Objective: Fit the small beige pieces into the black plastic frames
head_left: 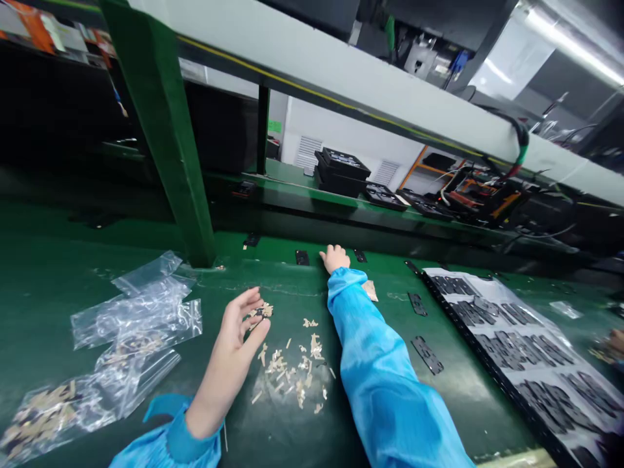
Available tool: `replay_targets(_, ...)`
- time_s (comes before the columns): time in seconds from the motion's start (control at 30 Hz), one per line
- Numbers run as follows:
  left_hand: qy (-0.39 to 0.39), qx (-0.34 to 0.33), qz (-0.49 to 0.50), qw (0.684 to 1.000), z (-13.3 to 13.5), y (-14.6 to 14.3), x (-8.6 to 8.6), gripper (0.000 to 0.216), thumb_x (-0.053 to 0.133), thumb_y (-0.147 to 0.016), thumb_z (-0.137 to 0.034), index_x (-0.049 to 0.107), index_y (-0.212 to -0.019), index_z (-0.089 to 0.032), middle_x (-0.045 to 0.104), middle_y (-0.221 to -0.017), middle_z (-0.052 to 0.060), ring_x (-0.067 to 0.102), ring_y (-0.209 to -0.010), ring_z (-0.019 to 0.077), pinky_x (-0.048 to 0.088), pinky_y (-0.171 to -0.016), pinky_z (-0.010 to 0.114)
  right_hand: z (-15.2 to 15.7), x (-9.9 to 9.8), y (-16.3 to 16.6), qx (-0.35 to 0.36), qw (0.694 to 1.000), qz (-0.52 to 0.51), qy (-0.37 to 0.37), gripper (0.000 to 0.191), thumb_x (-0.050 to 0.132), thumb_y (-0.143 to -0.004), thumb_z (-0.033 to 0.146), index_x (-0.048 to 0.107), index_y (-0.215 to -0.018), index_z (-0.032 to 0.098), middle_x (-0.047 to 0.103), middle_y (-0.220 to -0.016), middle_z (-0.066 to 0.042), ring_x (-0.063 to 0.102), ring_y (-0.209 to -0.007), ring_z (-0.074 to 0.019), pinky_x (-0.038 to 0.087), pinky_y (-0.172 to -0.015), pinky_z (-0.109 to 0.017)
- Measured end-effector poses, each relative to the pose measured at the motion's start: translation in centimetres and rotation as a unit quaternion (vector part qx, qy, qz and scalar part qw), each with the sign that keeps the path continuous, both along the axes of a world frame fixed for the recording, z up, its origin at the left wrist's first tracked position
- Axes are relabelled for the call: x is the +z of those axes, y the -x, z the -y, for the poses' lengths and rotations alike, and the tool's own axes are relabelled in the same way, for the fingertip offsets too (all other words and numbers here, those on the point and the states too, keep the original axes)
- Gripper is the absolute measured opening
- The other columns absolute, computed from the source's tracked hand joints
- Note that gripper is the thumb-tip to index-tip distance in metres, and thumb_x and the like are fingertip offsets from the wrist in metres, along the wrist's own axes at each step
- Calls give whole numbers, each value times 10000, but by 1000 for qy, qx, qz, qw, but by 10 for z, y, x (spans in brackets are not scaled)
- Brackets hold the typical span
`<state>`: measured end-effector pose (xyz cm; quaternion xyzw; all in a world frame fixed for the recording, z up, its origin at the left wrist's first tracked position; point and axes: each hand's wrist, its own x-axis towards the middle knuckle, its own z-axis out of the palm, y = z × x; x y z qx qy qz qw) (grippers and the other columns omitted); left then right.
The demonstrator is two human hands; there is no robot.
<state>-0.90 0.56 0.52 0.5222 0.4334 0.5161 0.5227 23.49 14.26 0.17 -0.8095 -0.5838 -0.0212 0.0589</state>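
My left hand (238, 338) is raised over the green bench, fingers curved and thumb apart from them. Small beige pieces and something dark (266, 311) show just beyond its fingertips; no held thing is plain. A loose scatter of small beige strips (292, 370) lies between my arms. Farther off, my right hand (336, 259) reaches toward the back of the bench with bent fingers, and what lies beneath them is hidden. It is between two flat black parts, one on its left (302, 257) and one on its right (360, 255). A pale packet (370, 290) lies beside my right sleeve.
Clear plastic bags (141, 312), some with beige pieces inside, lie at left. A black tray (470, 364) with rows of black parts stands at right, near loose black plates (427, 354). A green post (160, 130) rises at left; a white beam (312, 52) crosses above.
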Motion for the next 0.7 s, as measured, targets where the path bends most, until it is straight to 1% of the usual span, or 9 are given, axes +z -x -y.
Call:
replay_targets(0.07, 11, -21, -1, 1000, 1, 0, 0, 402, 574, -781, -347, 470, -1161, -267, 486, -1227, 64, 439, -1182, 231, 390, -951, 363, -3, -1, -9, -58, 998, -5, 5, 322, 505, -877, 331, 510, -1141, 147, 535, -1158, -83, 552, -1003, -204, 474, -841, -422)
replay_targets(0.13, 33, -37, -1, 999, 1, 1, 0, 373, 590, -768, -356, 511, -1118, -256, 515, -1201, 67, 470, -1149, 234, 409, -920, 346, -4, 0, -15, -85, 996, -20, 10, 311, 516, -873, 313, 515, -1138, 150, 541, -1153, -80, 559, -996, -199, 483, -835, -412)
replay_targets(0.23, 71, -49, 15, 996, -2, 3, 3, 350, 609, -753, -354, 540, -1078, -244, 546, -1166, 68, 483, -1138, 234, 416, -907, 332, -6, 8, -22, -90, 994, -60, 13, 307, 519, -872, 306, 521, -1130, 140, 547, -1143, -88, 565, -982, -194, 489, -827, -398)
replay_targets(0.33, 93, -48, 50, 993, -5, 4, 8, 320, 610, -758, -332, 539, -1055, -237, 553, -1153, 60, 469, -1159, 213, 382, -950, 322, -4, 20, -24, -60, 991, -119, 13, 321, 531, -865, 308, 524, -1123, 118, 551, -1128, -101, 571, -968, -193, 492, -819, -385)
replay_targets(0.4, 114, -39, 71, 990, -7, 4, 10, 326, 608, -759, -327, 538, -1060, -222, 555, -1144, 66, 484, -1141, 210, 380, -951, 324, 1, 27, -17, -11, 985, -170, 12, 289, 526, -869, 309, 541, -1093, 126, 567, -1097, -90, 580, -939, -179, 498, -801, -367)
replay_targets(0.47, 136, -25, 89, 986, -9, 3, 9, 377, 610, -756, -329, 525, -1102, -204, 552, -1136, 79, 510, -1103, 210, 395, -928, 325, 14, 29, 1, 67, 970, -232, 16, 197, 486, -890, 275, 565, -1001, 132, 614, -987, -56, 604, -865, -150, 507, -762, -330)
replay_targets(0.53, 145, -7, 103, 984, -11, 0, 6, 453, 620, -749, -316, 486, -1166, -201, 545, -1136, 78, 532, -1054, 194, 406, -901, 317, 34, 28, 27, 163, 939, -301, 26, 175, 396, -912, 188, 556, -867, 131, 649, -817, -25, 631, -769, -118, 503, -724, -263)
replay_targets(0.6, 138, -12, 111, 984, -13, -2, 3, 474, 616, -753, -301, 468, -1189, -192, 565, -1097, 71, 556, -981, 176, 417, -862, 310, 58, 26, 53, 246, 898, -363, 33, 200, 364, -906, 181, 521, -786, 147, 644, -727, -7, 635, -700, -106, 497, -687, -234)
replay_targets(0.7, 108, -38, 117, 987, -14, -3, 1, 338, 576, -775, -290, 544, -1082, -151, 617, -970, 63, 577, -856, 168, 436, -782, 304, 85, 21, 79, 319, 847, -424, 31, 182, 400, -878, 233, 482, -729, 167, 623, -692, 5, 620, -673, -107, 489, -654, -230)
